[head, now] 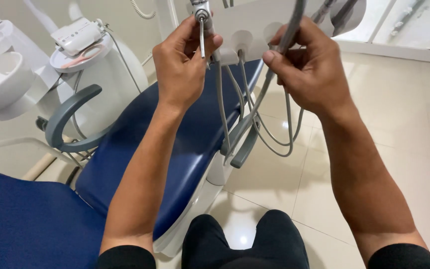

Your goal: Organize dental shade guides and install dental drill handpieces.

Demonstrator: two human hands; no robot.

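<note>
Two hands: both raised at the white instrument tray (pixel 255 25).
Left hand (pixel 181 62): fingers pinched round a slim metal handpiece (pixel 202 35), held upright.
Right hand (pixel 308 65): closed on a grey hose (pixel 290 30).
Doing it well: steady grip, keep the hoses untangled over the blue dental chair (pixel 190 134).
Hidden: handpiece top and hose ends cut off above.

Bare forearms, no watch or rings. Left hand (pixel 181 65) and right hand (pixel 308 67) ungloved. Black sleeves (pixel 127 257) pushed up near elbows, well behind hands. Black trousers (pixel 245 244) on knees below them.
</note>
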